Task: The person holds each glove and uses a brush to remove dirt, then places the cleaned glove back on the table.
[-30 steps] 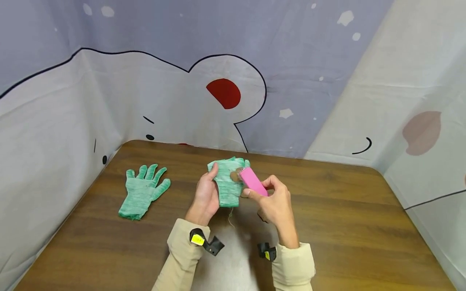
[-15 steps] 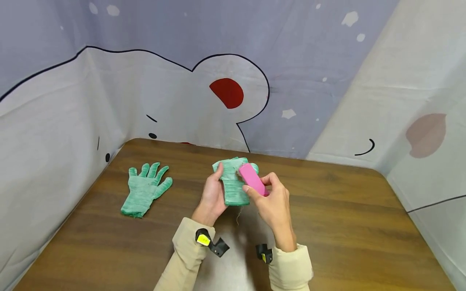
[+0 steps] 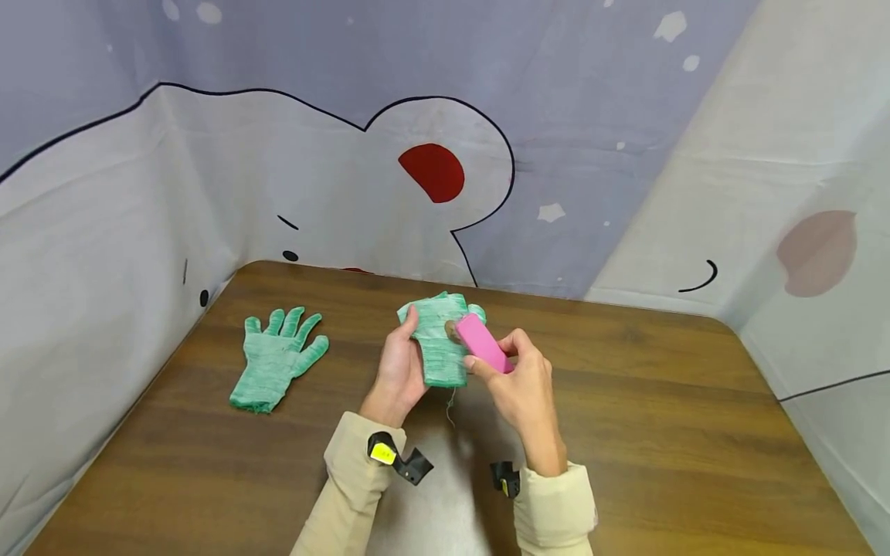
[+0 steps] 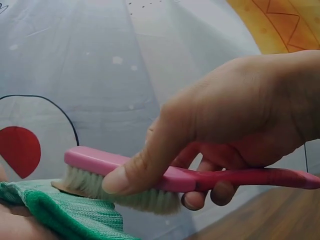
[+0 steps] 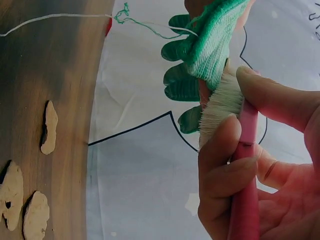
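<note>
A green knitted glove is gripped in my left hand, thumb on top and the other fingers mostly hidden beneath. On the glove lies a thin, flat brown piece, partly covered by a brush. That pink brush with pale bristles is held in my right hand, between thumb and fingers. Its bristles touch the brown piece in the left wrist view. A loose thread dangles from the glove's cuff.
Another green glove lies flat at the left of the wooden table. Several flat, irregular light-brown pieces rest on the table in the right wrist view. A printed curtain stands behind the table.
The brush has shifted to and fro over the brown piece, covering it half a second ago and showing its left part now. The held glove has moved slightly.
</note>
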Motion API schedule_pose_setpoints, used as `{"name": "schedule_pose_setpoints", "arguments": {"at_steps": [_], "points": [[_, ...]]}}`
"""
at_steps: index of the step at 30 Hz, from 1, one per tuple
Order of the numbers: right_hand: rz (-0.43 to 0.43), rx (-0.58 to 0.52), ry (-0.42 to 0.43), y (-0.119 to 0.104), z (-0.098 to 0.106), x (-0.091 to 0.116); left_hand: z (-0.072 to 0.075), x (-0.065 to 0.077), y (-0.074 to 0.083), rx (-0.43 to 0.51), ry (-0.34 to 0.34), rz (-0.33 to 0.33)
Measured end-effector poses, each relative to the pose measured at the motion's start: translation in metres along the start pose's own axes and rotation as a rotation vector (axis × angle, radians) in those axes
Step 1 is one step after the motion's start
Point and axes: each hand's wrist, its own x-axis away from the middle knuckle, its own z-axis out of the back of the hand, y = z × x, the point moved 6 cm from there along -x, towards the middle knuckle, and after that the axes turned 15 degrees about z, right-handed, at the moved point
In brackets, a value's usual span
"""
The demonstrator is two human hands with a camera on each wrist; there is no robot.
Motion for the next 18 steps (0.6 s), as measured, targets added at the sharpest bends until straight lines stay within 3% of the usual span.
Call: {"name": "schedule_pose_setpoints", "arguments": {"at_steps": [11,18], "points": [[-0.044,0.124,-0.027,0.007,0.004,0.001,0.001,-0.003,-0.001,-0.018,0.009,-0.003],[-0.086,0.179,-0.065,0.016,0.009,0.001,0.005,-0.003,-0.002,-0.051,0.069,-0.007]]}}
